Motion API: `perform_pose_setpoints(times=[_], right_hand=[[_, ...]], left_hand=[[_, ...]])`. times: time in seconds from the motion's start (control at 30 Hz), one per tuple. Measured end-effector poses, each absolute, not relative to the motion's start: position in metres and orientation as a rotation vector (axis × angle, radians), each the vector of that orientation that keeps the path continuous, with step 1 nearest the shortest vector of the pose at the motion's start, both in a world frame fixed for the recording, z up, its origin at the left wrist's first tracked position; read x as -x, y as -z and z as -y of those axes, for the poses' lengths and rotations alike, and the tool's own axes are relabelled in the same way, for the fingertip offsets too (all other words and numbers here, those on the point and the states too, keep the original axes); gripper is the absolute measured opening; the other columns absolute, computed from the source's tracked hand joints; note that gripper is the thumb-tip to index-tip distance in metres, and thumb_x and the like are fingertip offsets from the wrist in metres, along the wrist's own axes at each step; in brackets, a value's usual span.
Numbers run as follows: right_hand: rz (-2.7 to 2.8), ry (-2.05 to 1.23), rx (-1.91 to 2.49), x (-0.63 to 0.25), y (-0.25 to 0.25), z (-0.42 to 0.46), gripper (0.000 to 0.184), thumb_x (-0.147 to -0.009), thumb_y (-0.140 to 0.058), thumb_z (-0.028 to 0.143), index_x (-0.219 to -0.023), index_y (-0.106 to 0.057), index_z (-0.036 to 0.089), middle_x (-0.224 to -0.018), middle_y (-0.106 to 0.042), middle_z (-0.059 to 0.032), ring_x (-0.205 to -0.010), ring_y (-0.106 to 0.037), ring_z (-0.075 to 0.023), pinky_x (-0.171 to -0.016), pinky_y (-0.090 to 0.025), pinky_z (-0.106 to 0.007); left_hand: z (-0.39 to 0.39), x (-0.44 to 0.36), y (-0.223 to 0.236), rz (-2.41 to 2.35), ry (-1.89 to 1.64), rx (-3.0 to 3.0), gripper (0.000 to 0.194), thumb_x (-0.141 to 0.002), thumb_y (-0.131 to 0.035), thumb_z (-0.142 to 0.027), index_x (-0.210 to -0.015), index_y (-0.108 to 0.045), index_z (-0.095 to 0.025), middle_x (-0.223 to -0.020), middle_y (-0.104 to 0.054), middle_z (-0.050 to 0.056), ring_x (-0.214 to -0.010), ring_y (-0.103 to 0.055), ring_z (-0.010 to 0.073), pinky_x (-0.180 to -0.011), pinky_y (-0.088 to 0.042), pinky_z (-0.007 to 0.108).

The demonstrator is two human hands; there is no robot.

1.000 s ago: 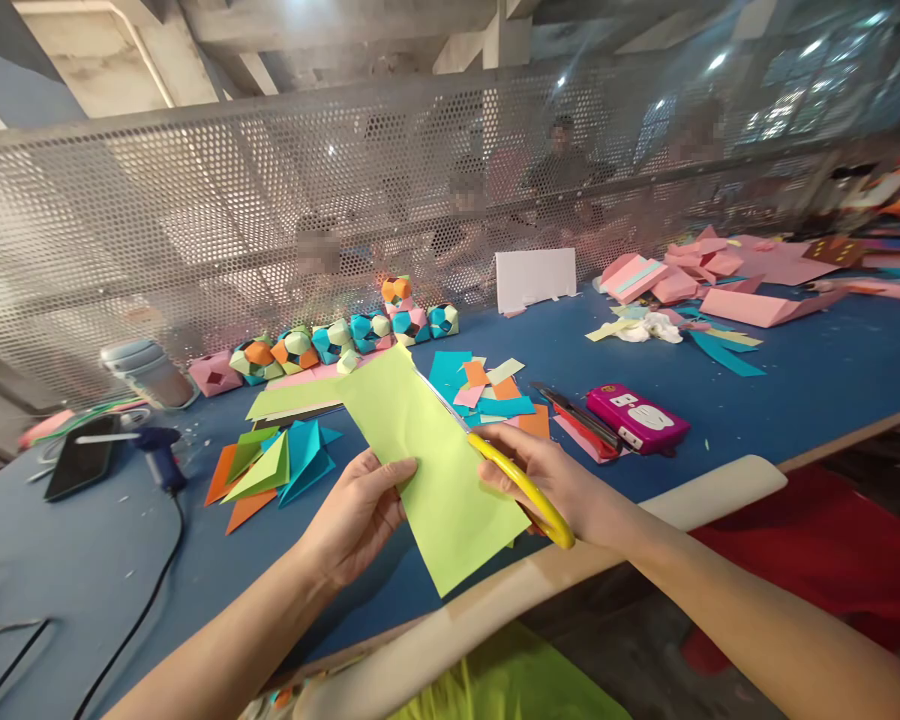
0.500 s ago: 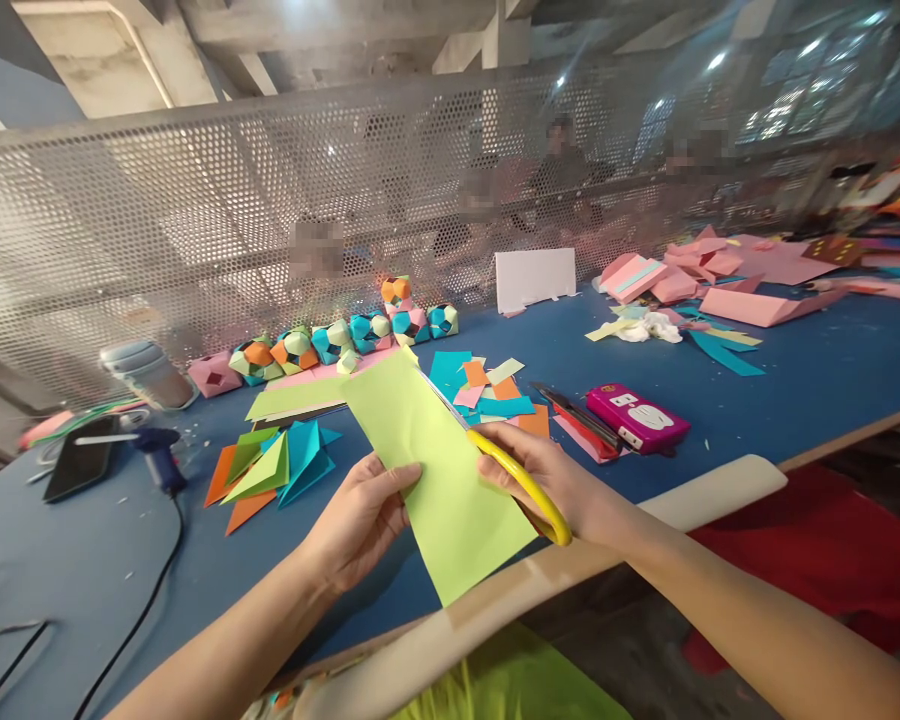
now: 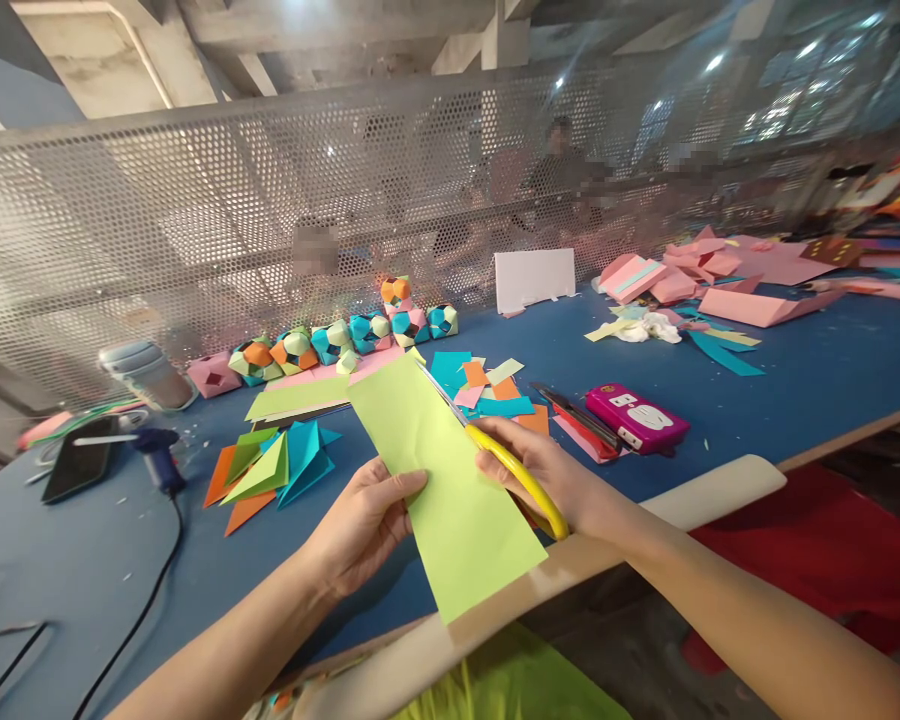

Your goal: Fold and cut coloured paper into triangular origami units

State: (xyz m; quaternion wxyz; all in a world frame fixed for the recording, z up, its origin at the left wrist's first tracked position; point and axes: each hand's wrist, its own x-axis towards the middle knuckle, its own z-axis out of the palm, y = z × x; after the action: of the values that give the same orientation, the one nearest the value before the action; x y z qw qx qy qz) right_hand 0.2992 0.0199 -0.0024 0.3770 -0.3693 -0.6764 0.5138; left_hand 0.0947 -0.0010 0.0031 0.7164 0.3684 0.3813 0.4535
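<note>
My left hand [image 3: 375, 515] pinches the left edge of a light green sheet of paper [image 3: 450, 490], its thumb lying on top. The sheet is held tilted above the front edge of the blue table [image 3: 390, 590]. My right hand [image 3: 540, 470] grips yellow-handled scissors [image 3: 525, 475] along the sheet's right edge. The blades point away from me at the far right corner, where a narrow strip [image 3: 417, 357] of green shows beside them. Some of the right fingers are hidden behind the handle and paper.
Folded coloured papers [image 3: 277, 465] and a glue gun [image 3: 157, 460] lie left. Paper scraps [image 3: 487, 385], a dark craft knife [image 3: 577, 415] and a magenta case [image 3: 637, 418] sit right. Folded paper balls [image 3: 334, 342] line the back before a perforated metal screen [image 3: 255, 200]. A cup [image 3: 146, 375] stands far left.
The sheet's near end has swung slightly down and to the right. Both hands keep nearly the same places, with the scissors still at the right edge.
</note>
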Motion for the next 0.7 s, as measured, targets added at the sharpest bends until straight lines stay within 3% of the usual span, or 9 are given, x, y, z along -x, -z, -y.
perform_pose_setpoints(times=[0.13, 0.3, 0.7], right_hand=[[1.697, -1.355, 0.958, -0.2982, 0.0003, -0.0219, 0.051, -0.078, -0.066, 0.056, -0.114, -0.056, 0.021, -0.079, -0.055, 0.0003, -0.063, -0.052, -0.0131, -0.054, -0.044, -0.023], [1.63, -1.442, 0.863, -0.2958, 0.0047, -0.0251, 0.049, -0.08, -0.065, 0.055, -0.113, -0.055, 0.021, -0.082, -0.057, 0.0005, -0.064, -0.054, -0.0126, -0.058, -0.046, -0.024], [1.673, -1.424, 0.934, -0.2984, -0.0018, -0.0239, 0.054, -0.078, -0.065, 0.06, -0.112, -0.052, 0.02, -0.071, -0.048, 0.0043, -0.047, -0.04, -0.0077, -0.043, -0.035, -0.023]], left_hand=[[0.0023, -0.0952, -0.0029, -0.829, -0.977, -0.832, 0.031, -0.078, -0.067, -0.011, -0.11, -0.067, -0.009, -0.107, -0.073, 0.017, -0.099, -0.07, 0.0278, -0.085, -0.058, 0.034], [0.001, -0.0952, -0.0026, -0.84, -0.975, -0.837, 0.033, -0.077, -0.068, -0.013, -0.11, -0.066, -0.009, -0.105, -0.073, 0.017, -0.097, -0.07, 0.0277, -0.085, -0.058, 0.034], [0.0, -0.0954, -0.0005, -0.833, -0.934, -0.855, 0.033, -0.078, -0.068, -0.012, -0.11, -0.067, -0.009, -0.105, -0.073, 0.017, -0.096, -0.071, 0.027, -0.082, -0.059, 0.032]])
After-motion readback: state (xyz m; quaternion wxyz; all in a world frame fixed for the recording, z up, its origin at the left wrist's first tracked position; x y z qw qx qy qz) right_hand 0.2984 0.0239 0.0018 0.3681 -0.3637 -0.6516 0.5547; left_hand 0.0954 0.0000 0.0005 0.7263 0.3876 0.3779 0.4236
